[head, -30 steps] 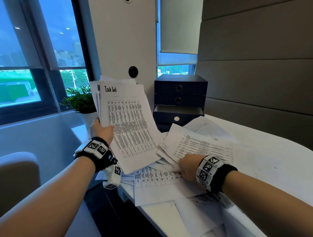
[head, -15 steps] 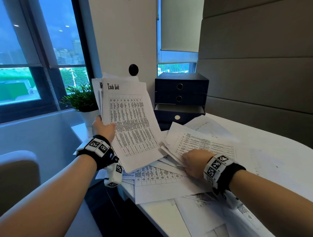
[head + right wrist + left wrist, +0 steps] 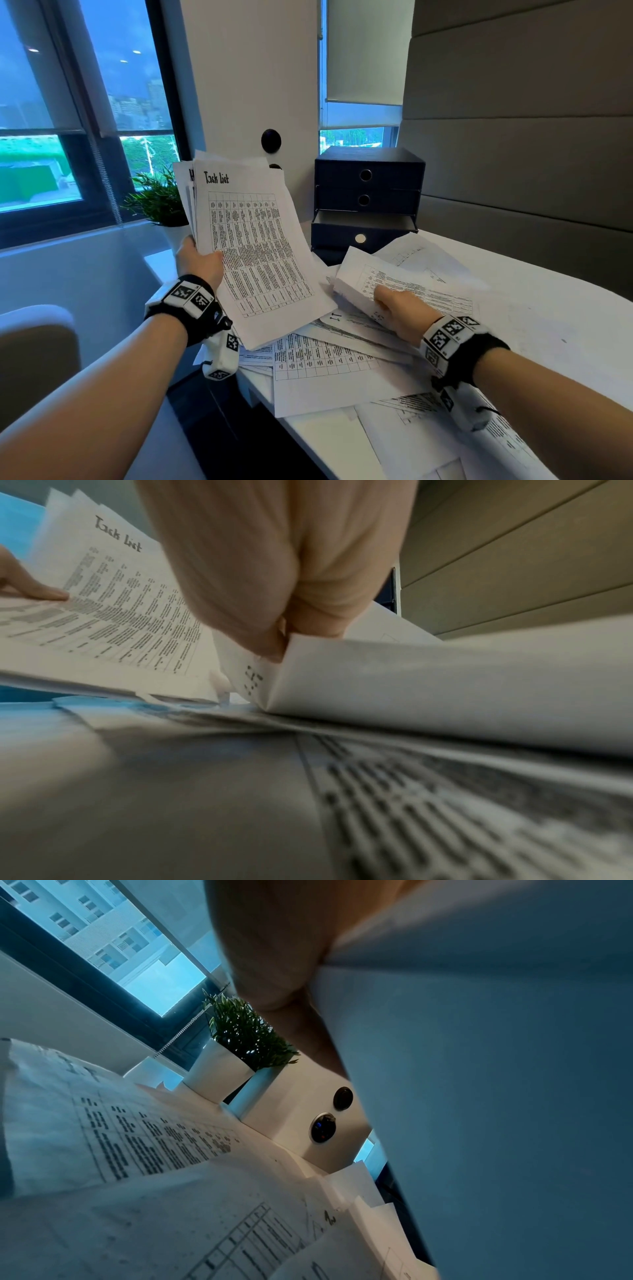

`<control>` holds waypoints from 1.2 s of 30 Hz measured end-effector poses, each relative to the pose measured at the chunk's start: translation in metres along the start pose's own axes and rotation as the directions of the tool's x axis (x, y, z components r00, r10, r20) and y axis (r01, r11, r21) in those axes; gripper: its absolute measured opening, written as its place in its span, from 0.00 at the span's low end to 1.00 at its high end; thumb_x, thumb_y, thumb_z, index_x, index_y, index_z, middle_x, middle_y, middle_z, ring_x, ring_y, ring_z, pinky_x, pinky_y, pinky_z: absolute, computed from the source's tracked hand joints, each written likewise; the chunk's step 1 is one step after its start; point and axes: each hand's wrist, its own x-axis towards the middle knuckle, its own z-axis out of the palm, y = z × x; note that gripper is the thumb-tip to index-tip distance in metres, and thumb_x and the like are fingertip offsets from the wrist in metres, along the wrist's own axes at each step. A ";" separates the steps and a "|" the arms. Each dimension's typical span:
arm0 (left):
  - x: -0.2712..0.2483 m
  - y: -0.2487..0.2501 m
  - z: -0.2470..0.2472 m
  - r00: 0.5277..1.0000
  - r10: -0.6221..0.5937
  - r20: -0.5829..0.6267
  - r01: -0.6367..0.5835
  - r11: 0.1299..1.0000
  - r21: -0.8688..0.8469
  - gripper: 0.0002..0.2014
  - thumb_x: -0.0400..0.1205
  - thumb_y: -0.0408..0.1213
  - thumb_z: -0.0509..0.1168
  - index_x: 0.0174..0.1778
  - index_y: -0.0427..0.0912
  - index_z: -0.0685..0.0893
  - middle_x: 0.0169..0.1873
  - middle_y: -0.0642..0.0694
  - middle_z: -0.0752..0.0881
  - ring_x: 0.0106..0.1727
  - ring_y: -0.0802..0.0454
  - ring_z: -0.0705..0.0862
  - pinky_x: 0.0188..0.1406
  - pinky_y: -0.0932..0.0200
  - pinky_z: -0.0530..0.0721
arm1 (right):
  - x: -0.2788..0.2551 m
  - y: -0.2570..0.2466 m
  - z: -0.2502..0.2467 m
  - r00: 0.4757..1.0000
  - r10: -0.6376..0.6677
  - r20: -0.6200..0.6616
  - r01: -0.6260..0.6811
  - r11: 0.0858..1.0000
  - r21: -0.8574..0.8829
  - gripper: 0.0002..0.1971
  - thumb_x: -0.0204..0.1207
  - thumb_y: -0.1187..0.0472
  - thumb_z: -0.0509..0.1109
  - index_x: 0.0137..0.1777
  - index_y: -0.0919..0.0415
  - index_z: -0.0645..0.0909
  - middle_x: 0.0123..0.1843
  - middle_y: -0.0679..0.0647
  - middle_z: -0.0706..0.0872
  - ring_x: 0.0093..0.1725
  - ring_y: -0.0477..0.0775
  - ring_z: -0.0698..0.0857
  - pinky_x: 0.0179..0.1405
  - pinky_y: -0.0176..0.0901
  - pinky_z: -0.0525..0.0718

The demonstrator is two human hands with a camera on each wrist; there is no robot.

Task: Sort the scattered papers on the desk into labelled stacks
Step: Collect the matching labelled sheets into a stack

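Left hand (image 3: 200, 262): raised over desk edge, thumb and fingers clamped on upright sheaf of papers (image 3: 260, 253), "Task List" sheet foremost. Right hand (image 3: 400, 313): low over scattered papers (image 3: 329, 363) on white desk (image 3: 565, 308), thumb and fingers pinching curled sheet corner (image 3: 270, 669).

Window (image 3: 68, 120) left, grey panelled wall (image 3: 520, 137) right.
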 end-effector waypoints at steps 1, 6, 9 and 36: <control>0.001 -0.001 0.000 1.000 -0.004 0.002 0.004 1.000 -0.001 0.12 0.79 0.25 0.64 0.57 0.41 0.78 0.48 0.45 0.81 0.46 0.46 0.81 0.46 0.57 0.78 | 0.001 0.003 0.000 1.000 -0.030 0.000 0.030 0.999 -0.012 0.13 0.74 0.74 0.62 0.39 0.53 0.69 0.37 0.51 0.78 0.38 0.56 0.76 0.37 0.45 0.73; 0.004 -0.005 -0.002 1.000 -0.011 0.004 0.011 1.000 0.006 0.13 0.79 0.25 0.64 0.58 0.40 0.78 0.48 0.44 0.82 0.47 0.45 0.81 0.46 0.55 0.79 | -0.003 -0.006 0.002 0.990 -0.064 0.122 0.080 0.988 -0.132 0.11 0.79 0.52 0.65 0.52 0.57 0.84 0.50 0.55 0.83 0.51 0.57 0.82 0.49 0.47 0.81; 0.002 -0.005 -0.002 1.000 -0.014 -0.001 0.014 1.000 0.011 0.13 0.79 0.25 0.63 0.59 0.39 0.77 0.48 0.45 0.81 0.46 0.45 0.80 0.46 0.56 0.78 | 0.001 -0.016 0.006 0.982 0.002 0.190 0.042 0.973 -0.229 0.22 0.73 0.39 0.69 0.49 0.59 0.84 0.48 0.54 0.81 0.48 0.57 0.82 0.45 0.47 0.82; -0.066 0.002 0.055 0.889 0.293 0.353 -0.291 0.955 -0.060 0.22 0.79 0.19 0.61 0.47 0.57 0.81 0.58 0.50 0.83 0.53 0.54 0.83 0.47 0.73 0.78 | 0.024 -0.055 -0.074 0.900 0.247 -0.360 0.075 0.726 0.683 0.08 0.81 0.64 0.66 0.48 0.63 0.88 0.40 0.55 0.86 0.36 0.52 0.84 0.36 0.36 0.81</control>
